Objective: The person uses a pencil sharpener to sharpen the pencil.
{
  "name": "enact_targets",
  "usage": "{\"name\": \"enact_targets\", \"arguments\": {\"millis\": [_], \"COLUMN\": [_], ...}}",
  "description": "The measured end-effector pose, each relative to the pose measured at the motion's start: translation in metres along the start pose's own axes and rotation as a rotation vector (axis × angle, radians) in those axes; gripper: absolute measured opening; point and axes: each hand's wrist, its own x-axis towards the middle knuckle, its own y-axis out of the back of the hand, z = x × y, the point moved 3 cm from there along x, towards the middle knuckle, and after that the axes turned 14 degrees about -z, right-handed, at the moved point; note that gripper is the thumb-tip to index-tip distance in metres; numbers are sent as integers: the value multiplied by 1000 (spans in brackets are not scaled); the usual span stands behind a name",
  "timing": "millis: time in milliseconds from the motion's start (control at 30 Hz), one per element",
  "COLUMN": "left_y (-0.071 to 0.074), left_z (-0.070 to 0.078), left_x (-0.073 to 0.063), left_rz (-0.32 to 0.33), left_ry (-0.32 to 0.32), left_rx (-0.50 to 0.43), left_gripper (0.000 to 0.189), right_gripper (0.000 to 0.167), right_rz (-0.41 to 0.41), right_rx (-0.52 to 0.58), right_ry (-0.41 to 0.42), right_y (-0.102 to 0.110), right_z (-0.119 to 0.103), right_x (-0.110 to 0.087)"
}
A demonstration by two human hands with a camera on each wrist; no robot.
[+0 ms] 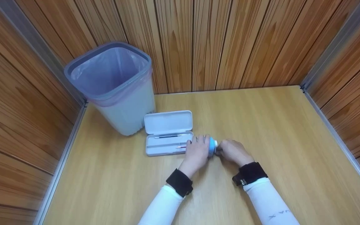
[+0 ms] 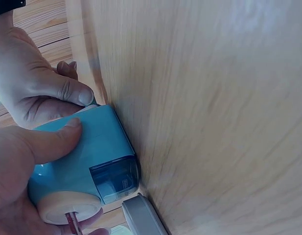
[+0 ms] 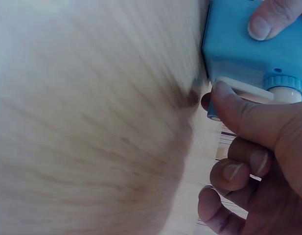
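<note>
A blue crank pencil sharpener (image 2: 87, 152) stands on the table, its dark clear shavings drawer (image 2: 115, 180) low on the body. My left hand (image 1: 197, 151) grips the sharpener, thumb pressed on its side. Out of the round pale front sticks a red pencil (image 2: 73, 223). On the opposite end, my right hand (image 1: 233, 152) pinches the handle of the white crank (image 3: 246, 89) between thumb and index finger, the other fingers loosely curled. Left of the sharpener lies an open white pencil case (image 1: 168, 122), with a dark pen or pencil (image 1: 167, 136) inside.
A grey-rimmed bin (image 1: 130, 109) with a plastic liner stands at the back left, close to the pencil case. Wood-panelled walls (image 1: 205, 47) enclose the wooden table (image 1: 277, 134) at the back and both sides.
</note>
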Motion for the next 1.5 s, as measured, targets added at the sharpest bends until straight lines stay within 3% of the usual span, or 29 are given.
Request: {"name": "enact_targets", "arguments": {"millis": [333, 633, 800, 967, 1100, 1233, 1333, 1500], "left_y": [2, 5, 5, 10, 19, 33, 40, 36], "left_z": [0, -1, -4, -11, -24, -42, -53, -64], "left_x": [1, -1, -2, -5, -13, -23, -28, -32], "left_rz": [-17, 21, 64, 87, 42, 4, 16, 99], "left_ry": [-1, -22, -37, -72, -88, -85, -77, -76], "left_rx": [-28, -49, -52, -120, -238, -359, -371, -326], "left_gripper": [62, 66, 80, 93, 96, 85, 67, 33], "right_gripper": [13, 9, 8, 7, 23, 28, 30, 42], "right_rz": [-10, 56, 51, 19, 80, 183, 224, 179], "right_rx": [33, -7, 14, 86, 87, 89, 103, 85], "right_ry": [-24, -46, -30, -20, -38, -12, 62, 176], "right_y": [-1, -3, -2, 6, 20, 32, 33, 21], "right_z": [-1, 0, 1, -1, -6, -18, -32, -48], "right_x": [-5, 1, 1, -4, -11, -16, -12, 7]}}
